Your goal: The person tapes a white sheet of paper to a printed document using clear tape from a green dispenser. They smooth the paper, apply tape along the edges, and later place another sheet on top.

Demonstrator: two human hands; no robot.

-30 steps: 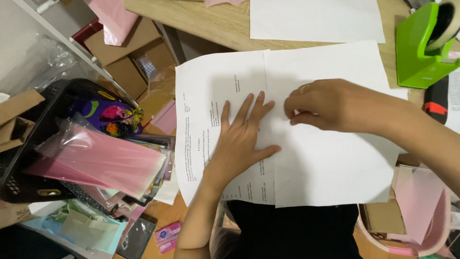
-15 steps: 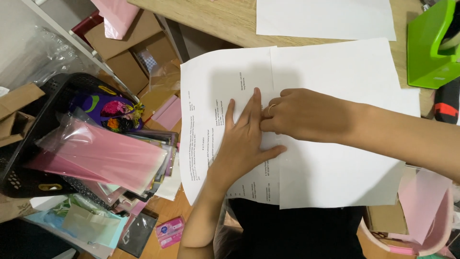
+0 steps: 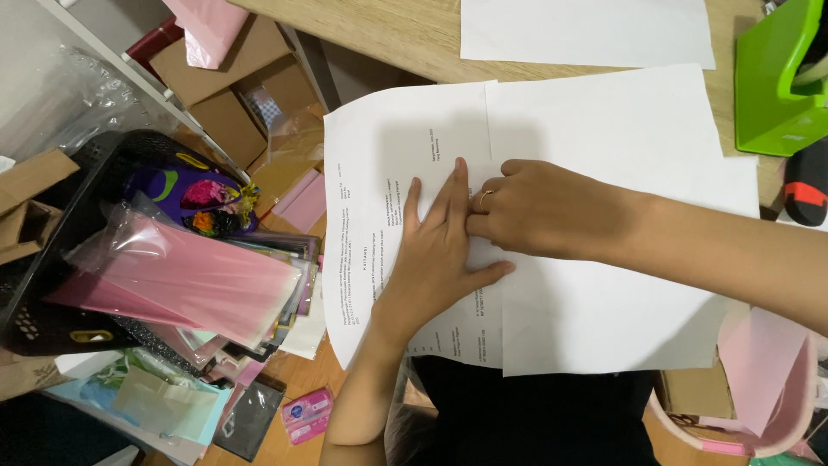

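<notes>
**Printed sheet pressed flat under both hands at desk edge**

Printed sheet (image 3: 388, 173), white with lines of small dark text, lies at the near edge of the wooden desk (image 3: 414, 39) and overhangs it toward the person. A blank white flap (image 3: 621, 285) is folded over its right portion, the fold edge running top to bottom through the middle.

Left hand (image 3: 435, 259) lies palm down on the printed part, fingers spread and straight, pointing away from the person, thumb out to the right. It grips nothing; it presses flat on the paper.

Right hand (image 3: 539, 207) comes in from the right, forearm across the blank flap. Its fingers are curled, the knuckles pushed against the left hand's fingers at the fold line. A ring (image 3: 483, 198) shows on one finger. Whether the fingertips pinch the paper cannot be told; they are hidden beneath the hand.

Surroundings: a second blank sheet (image 3: 586, 30) lies further back on the desk, apart from the first. A green tape dispenser (image 3: 776, 86) stands at the right edge of the view, with a black and red object (image 3: 806, 194) just below it. To the left, a black basket (image 3: 52, 319) holds pink cellophane sleeves (image 3: 181, 280) and a colourful packet (image 3: 194, 194). Cardboard boxes (image 3: 228, 82) sit beyond it. A pink bin (image 3: 776, 423) stands at lower right.
</notes>
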